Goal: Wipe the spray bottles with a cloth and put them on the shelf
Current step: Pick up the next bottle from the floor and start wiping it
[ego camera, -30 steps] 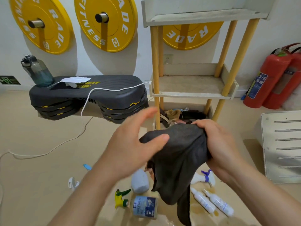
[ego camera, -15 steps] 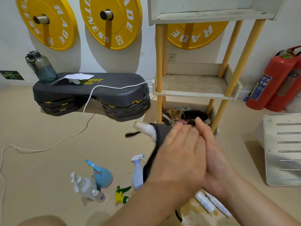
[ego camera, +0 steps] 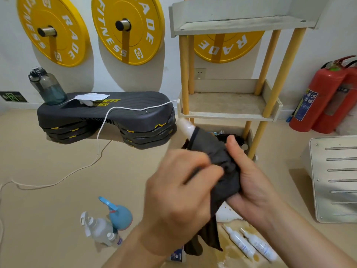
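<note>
While our right hand [ego camera: 249, 178] clasps the bottle [ego camera: 186, 127] through the cloth [ego camera: 218, 157], thumb raised, our left hand [ego camera: 183, 190] curls blurred fingers into the cloth just beside it. The bottle's long axis runs up and leftward, its white end poking out just below the shelf [ego camera: 228, 115], which we judge nearer the right hand.

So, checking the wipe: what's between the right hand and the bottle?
Head view: the dark cloth, wrapped round the white bottle; the right hand grips that cloth.
</note>
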